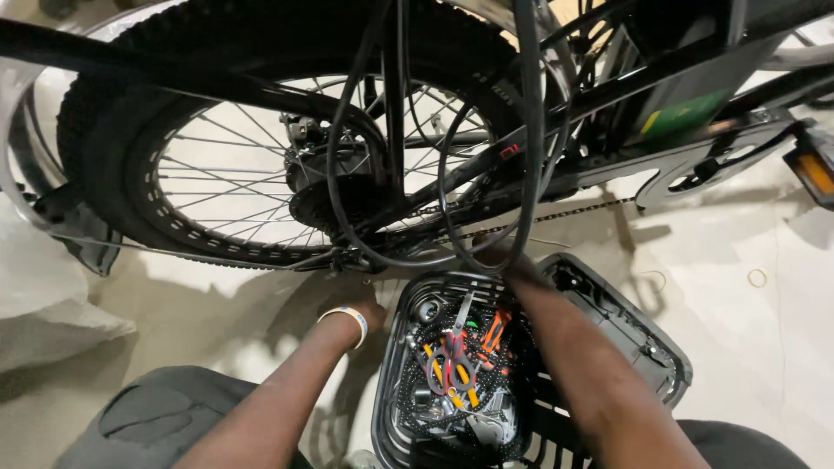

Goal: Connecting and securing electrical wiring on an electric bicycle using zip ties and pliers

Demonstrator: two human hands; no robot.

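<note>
The rear wheel (pixel 261 165) is hanging over the floor, looking heavy and stiff; its knobby tyre is offering the surest hold. The left hand (pixel 360 304) is reaching under the hub, its grip hidden. The right hand (pixel 504 260) is meeting the looping black cables (pixel 530 130) above the basket (pixel 669 365) of tools, grip unclear

Pale floor (pixel 738 347) bears a black tool basket (pixel 669 365), perhaps rubber bands (pixel 757 278).
</note>
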